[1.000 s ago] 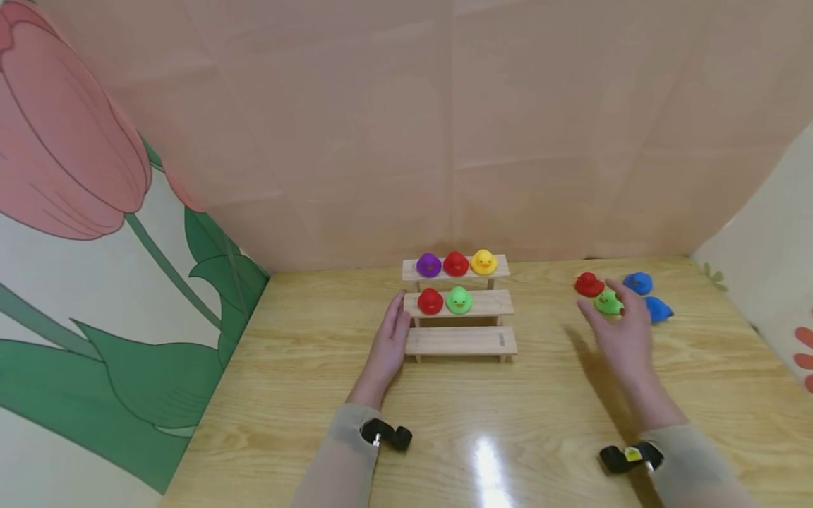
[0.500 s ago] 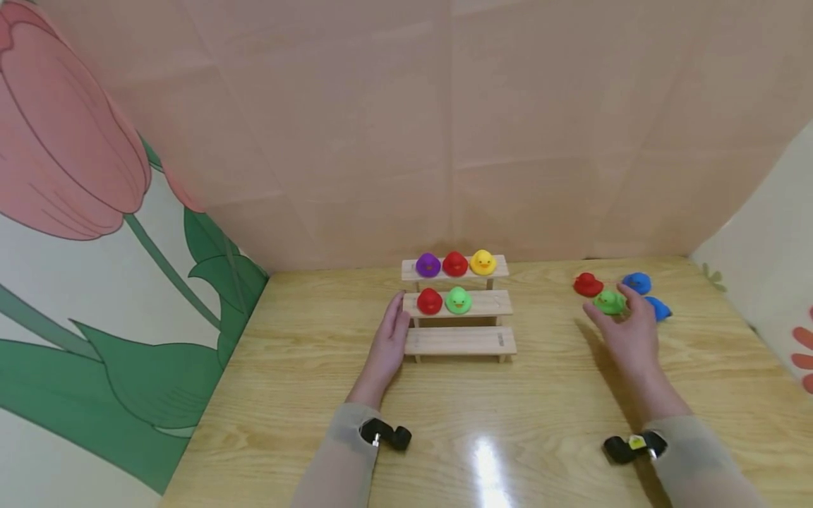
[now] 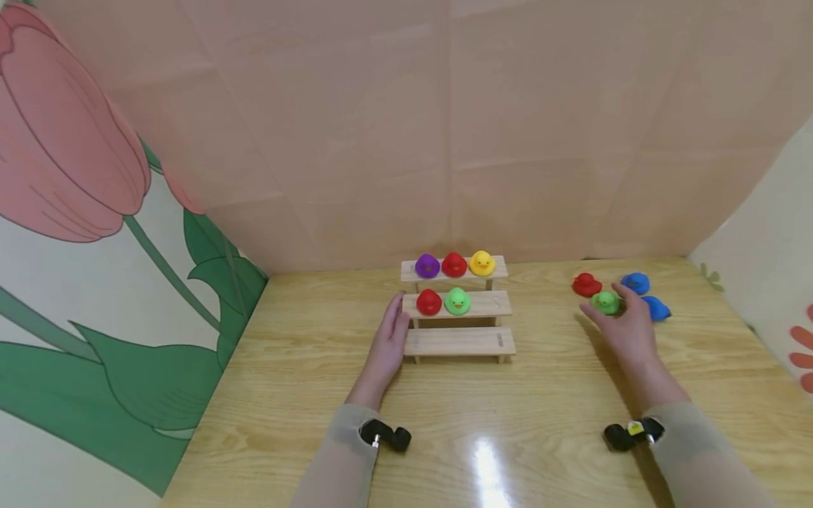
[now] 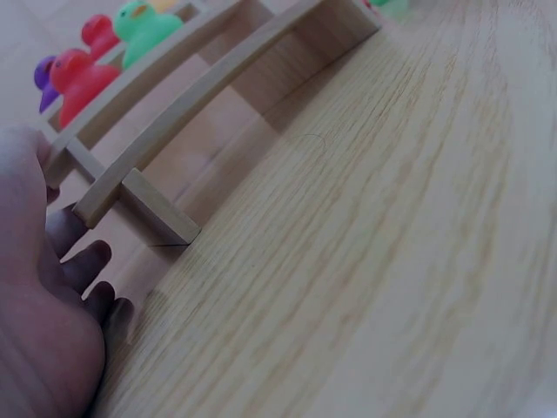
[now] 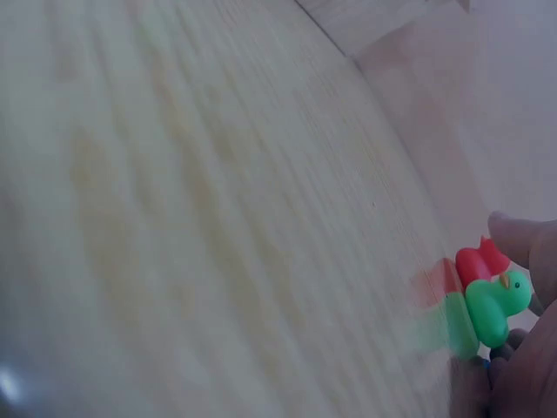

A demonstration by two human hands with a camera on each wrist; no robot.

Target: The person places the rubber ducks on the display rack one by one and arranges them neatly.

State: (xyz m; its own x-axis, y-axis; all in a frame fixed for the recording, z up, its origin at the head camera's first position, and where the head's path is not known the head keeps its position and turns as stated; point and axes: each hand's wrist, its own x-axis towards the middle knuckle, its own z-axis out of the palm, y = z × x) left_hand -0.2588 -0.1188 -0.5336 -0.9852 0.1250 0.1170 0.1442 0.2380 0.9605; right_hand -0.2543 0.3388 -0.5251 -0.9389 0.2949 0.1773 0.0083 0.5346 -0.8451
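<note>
My left hand (image 3: 389, 339) lies along the left end of a three-step wooden stand (image 3: 460, 341), fingers beside the plank ends. In the left wrist view its fingertips (image 4: 91, 261) sit by the lowest plank's end. On the top step are purple (image 3: 428, 266), red (image 3: 454, 265) and yellow (image 3: 482, 263) rubber ducks; the middle step bears a red duck (image 3: 428, 302) and a green duck (image 3: 457, 301). At the right, my right hand (image 3: 629, 331) has thumb and fingers spread around another green duck (image 3: 605, 303), which stands on the table in the right wrist view.
Behind the right hand lie a red duck (image 3: 587, 284) and two blue ducks, one at the back (image 3: 635, 283) and one farther right (image 3: 657, 309). A pink backdrop (image 3: 317, 176) closes off the table's (image 3: 305, 353) far edge. Printed panels stand at both sides.
My right hand has shifted slightly, and its thumb and fingers now frame the green duck, which has moved a little left and turned. The left hand stays at the stand.
</note>
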